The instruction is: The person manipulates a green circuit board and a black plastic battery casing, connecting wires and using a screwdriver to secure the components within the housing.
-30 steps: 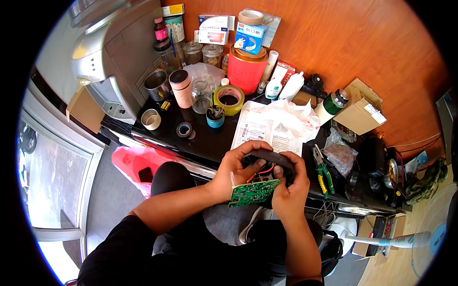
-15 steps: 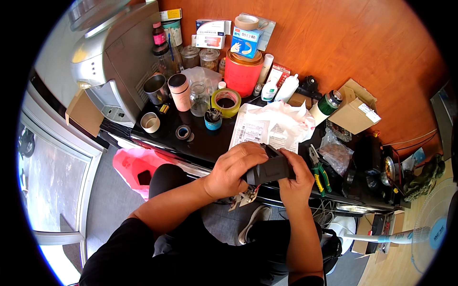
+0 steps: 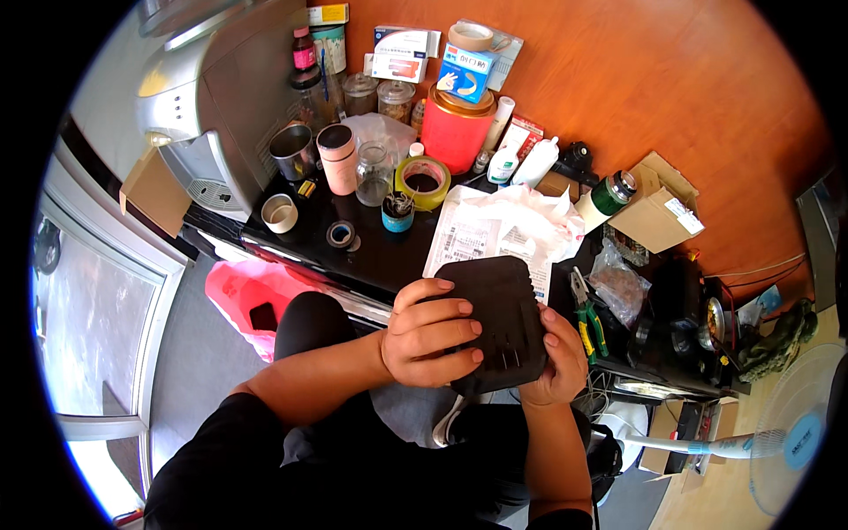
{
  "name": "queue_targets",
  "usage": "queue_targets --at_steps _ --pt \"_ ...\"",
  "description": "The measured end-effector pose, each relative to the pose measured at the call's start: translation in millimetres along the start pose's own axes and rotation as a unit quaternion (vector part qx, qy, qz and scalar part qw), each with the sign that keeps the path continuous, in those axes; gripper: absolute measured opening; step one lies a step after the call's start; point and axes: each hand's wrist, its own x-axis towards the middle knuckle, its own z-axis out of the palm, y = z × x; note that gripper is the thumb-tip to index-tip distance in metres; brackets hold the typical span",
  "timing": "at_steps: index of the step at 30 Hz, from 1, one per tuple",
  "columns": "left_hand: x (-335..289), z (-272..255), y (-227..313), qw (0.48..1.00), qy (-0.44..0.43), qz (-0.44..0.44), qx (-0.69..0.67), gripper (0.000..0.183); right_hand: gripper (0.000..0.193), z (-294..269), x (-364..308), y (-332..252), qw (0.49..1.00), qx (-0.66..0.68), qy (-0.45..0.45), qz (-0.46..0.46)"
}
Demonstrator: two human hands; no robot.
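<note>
A person's two bare hands hold a black plastic casing (image 3: 495,322) on the near side of the printed white sheet (image 3: 452,240), the casing's far edge overlapping the sheet's near end in the head view. The left hand (image 3: 433,337), fingers spread, is clamped on the casing's left side, its thumb out of sight; the right hand (image 3: 562,360) grips the lower right edge, the two hands apart from each other. Right of the sheet lie green-and-yellow pliers (image 3: 584,305) and, farther right, a clear plastic bag (image 3: 621,284). A crumpled white bag (image 3: 530,215) covers part of the sheet. Beyond it stand a yellow tape roll (image 3: 436,199) and a red canister (image 3: 452,140); a small blue pot (image 3: 397,222) sits to its left.
</note>
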Motion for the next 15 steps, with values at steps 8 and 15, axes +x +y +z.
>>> queue_targets --at_steps 8,15 --pt "-3.9 0.0 10.0 0.999 0.036 0.009 0.01 0.031 0.031 -0.3 -18.3 1.0 0.997 0.071 -0.019 0.011" --pt "-5.2 1.4 6.8 0.998 0.055 0.015 0.035 0.033 0.035 6.1 -17.2 2.1 0.995 0.086 0.045 0.001"
